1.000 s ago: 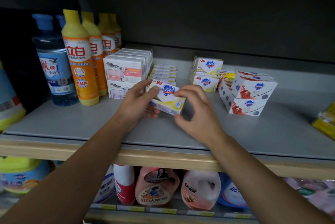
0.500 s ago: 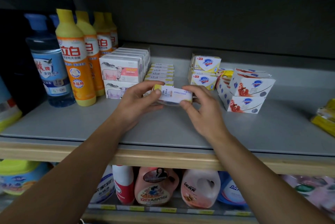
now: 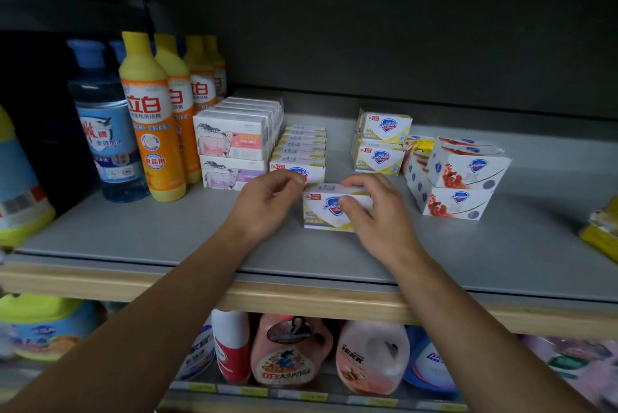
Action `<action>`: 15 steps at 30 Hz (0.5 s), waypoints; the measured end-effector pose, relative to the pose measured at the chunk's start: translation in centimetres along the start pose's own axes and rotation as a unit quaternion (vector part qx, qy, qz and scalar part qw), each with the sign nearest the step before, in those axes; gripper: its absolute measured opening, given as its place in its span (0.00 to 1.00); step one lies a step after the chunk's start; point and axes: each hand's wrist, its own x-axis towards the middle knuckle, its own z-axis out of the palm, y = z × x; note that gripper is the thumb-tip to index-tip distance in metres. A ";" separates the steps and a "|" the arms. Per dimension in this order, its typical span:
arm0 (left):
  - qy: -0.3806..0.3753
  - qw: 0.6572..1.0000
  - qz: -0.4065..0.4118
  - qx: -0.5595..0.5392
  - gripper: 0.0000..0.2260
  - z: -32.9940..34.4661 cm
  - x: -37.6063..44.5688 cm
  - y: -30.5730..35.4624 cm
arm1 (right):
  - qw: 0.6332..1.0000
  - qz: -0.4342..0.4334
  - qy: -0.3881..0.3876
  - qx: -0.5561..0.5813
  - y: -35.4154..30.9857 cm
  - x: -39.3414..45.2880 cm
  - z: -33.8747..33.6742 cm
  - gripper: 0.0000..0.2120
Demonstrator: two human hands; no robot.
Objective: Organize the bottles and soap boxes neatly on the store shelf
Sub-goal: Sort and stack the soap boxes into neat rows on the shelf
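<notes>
A white and yellow soap box (image 3: 322, 210) stands upright on the grey shelf (image 3: 167, 232), its front facing me. My right hand (image 3: 371, 212) grips its right end, thumb on the front and fingers over the top. My left hand (image 3: 271, 202) touches its upper left corner with curled fingers. Just behind is a row of the same soap boxes (image 3: 301, 152). Two sheep-printed soap box stacks (image 3: 234, 148) stand left of that row. Yellow-capped orange bottles (image 3: 153, 125) and a blue bottle (image 3: 103, 125) stand at the far left.
Two stacked yellow soap boxes (image 3: 383, 145) and white boxes with red prints (image 3: 458, 178) sit askew to the right. A yellow packet (image 3: 602, 228) lies at the right edge. Detergent jugs (image 3: 371, 356) fill the lower shelf beneath the wooden shelf lip (image 3: 301, 299).
The soap box was held tilted above the shelf by both hands; it was turned upright and now stands on the shelf in front of the row.
</notes>
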 end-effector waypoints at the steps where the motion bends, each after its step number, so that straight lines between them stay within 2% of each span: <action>1: 0.010 0.999 0.008 0.044 0.07 -0.2 0.1 -0.1 | 1.000 0.019 -0.017 -0.010 0.3 0.0 0.1 0.12; 4: -0.021 0.980 0.020 0.199 0.08 -1.1 0.7 -0.3 | 0.996 0.055 -0.042 -0.048 0.5 0.1 0.2 0.19; 6: -0.067 0.953 0.023 0.294 0.12 -2.1 1.2 -0.6 | 0.995 0.046 -0.039 -0.082 0.3 0.3 0.2 0.24; 8: -0.105 0.924 0.035 0.366 0.15 -2.7 1.2 -1.0 | 0.990 0.015 -0.052 -0.130 0.0 0.9 0.0 0.25; 10: -0.115 0.904 0.046 0.410 0.19 -3.0 0.7 -1.5 | 0.982 -0.008 -0.087 -0.168 -0.4 1.7 -0.2 0.22; 12: -0.117 0.898 0.055 0.421 0.23 -2.9 0.4 -2.0 | 0.976 -0.003 -0.115 -0.186 -0.6 2.4 -0.7 0.20; 15: -0.111 0.895 0.060 0.428 0.24 -2.8 0.5 -2.4 | 0.977 -0.007 -0.075 -0.201 -0.8 4.3 -2.1 0.20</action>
